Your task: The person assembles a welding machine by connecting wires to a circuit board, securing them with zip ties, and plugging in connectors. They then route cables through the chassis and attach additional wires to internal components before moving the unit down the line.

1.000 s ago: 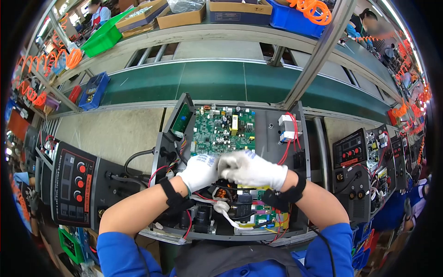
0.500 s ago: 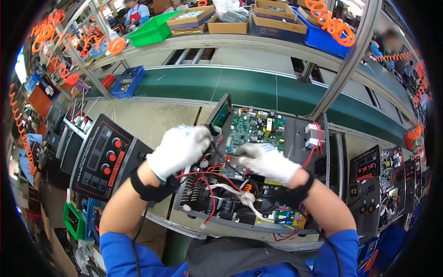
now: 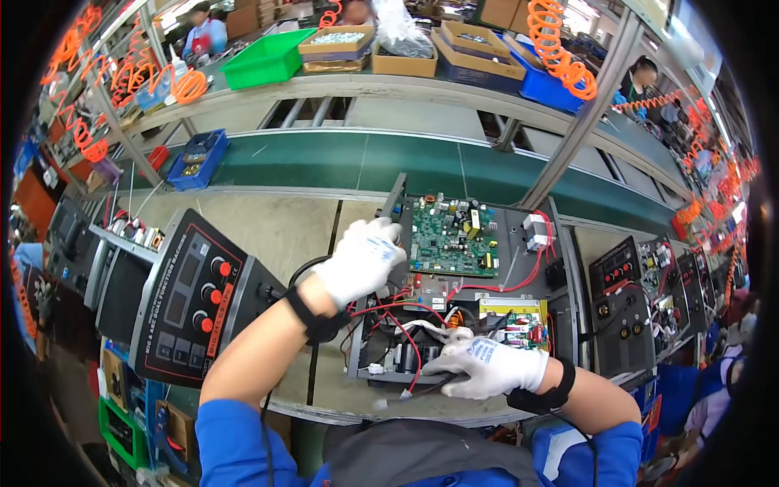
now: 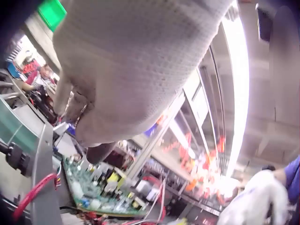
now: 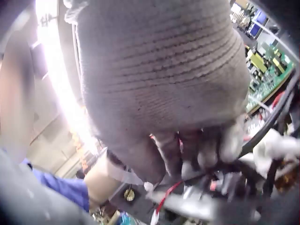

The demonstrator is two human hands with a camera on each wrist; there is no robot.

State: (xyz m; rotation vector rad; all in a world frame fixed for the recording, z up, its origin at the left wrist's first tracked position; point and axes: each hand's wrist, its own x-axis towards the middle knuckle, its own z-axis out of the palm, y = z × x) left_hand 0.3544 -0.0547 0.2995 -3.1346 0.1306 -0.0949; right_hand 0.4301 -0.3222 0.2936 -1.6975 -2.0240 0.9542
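A grey machine chassis (image 3: 510, 235) lies opened up, with a green circuit board (image 3: 442, 235) at its back and loose wires in front. My gloved left hand (image 3: 363, 258) is beside the upright side panel (image 3: 394, 196), fingers bent, overlapping it in the head view. In the left wrist view that hand (image 4: 136, 61) arches over the panel's edge (image 4: 44, 173); I cannot tell if its fingers hold anything. My gloved right hand (image 3: 497, 367) grips a black cable (image 5: 277, 115) over the chassis's front part, near a red wire (image 3: 410, 345).
A control unit with red knobs (image 3: 191, 300) stands left of the chassis. More opened machines (image 3: 621, 304) stand at the right. Behind runs a green conveyor belt (image 3: 324, 158), and a metal post (image 3: 580, 122) rises at back right. Boxes and bins (image 3: 268, 58) line the shelf.
The hands were together over the board's front edge, then parted. My left hand went left, then up to the side panel; my right hand came down to the chassis's front. The head view shifted.
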